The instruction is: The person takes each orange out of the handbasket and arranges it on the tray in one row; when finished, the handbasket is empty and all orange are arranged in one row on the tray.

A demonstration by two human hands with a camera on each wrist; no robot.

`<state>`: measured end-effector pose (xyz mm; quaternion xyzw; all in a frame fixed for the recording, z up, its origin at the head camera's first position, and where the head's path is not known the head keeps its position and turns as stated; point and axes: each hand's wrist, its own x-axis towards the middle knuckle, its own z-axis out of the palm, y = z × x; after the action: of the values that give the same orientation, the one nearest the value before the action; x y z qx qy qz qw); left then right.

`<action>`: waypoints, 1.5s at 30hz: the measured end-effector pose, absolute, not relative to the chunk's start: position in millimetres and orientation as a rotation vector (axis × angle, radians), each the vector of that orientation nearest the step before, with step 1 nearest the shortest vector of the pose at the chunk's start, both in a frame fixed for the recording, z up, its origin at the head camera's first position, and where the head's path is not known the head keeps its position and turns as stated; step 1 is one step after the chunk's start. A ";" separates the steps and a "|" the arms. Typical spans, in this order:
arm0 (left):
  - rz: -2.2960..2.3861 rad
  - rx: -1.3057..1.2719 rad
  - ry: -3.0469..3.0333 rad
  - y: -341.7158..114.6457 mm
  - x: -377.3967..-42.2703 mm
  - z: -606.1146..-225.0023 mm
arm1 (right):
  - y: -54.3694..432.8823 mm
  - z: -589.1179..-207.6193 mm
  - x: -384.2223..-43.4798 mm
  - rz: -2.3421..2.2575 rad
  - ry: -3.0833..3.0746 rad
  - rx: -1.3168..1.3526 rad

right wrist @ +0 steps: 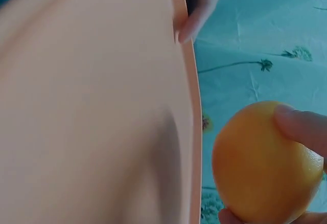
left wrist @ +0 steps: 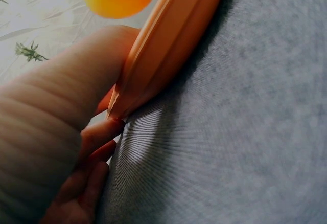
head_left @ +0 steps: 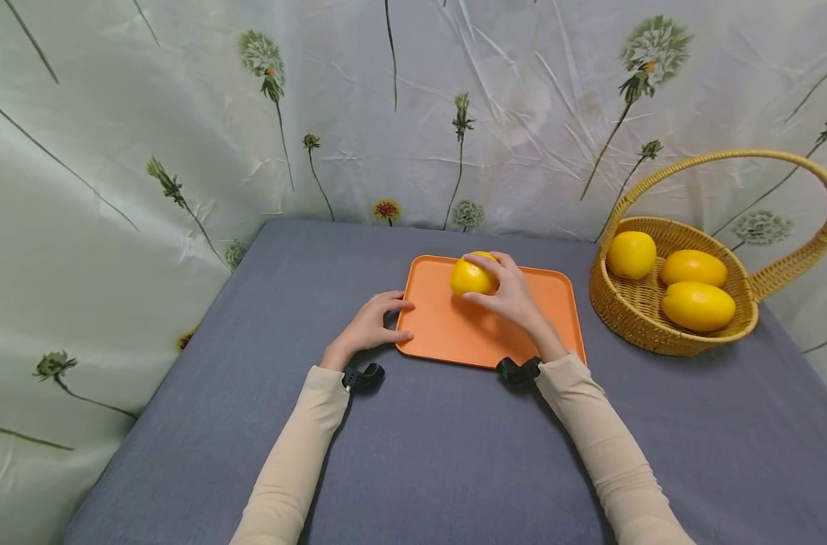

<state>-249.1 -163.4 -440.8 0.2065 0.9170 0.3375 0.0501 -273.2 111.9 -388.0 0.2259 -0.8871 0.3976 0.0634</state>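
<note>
The left hand (head_left: 371, 324) is lying spread, its thumb and fingers touching the left rim of one orange tray (head_left: 447, 333). Over that tray, one round yellow fruit (head_left: 471, 279) is being pinched between thumb and fingers of the right hand (head_left: 512, 294); it is probably weighing little, feeling firm and slightly slippery, so its widest sides are offering the best hold. Farther right, one wicker basket (head_left: 624, 324) is holding three more yellow fruits (head_left: 697, 306).

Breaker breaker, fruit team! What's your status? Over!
Right grip: holding yellow fruit above orange tray. Left grip: touching tray's left edge. Basket right of tray, seemingly not in the way.
</note>
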 end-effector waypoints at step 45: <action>1.026 0.622 2.787 -163.7 -250.0 -439.5 | 59.1 -390.1 -312.4 1.559 -2.789 1.073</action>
<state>-250.0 -163.7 -439.5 0.2048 0.9172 0.3375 0.0539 -312.4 59.1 -390.1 0.3163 -0.8221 0.4595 -0.1140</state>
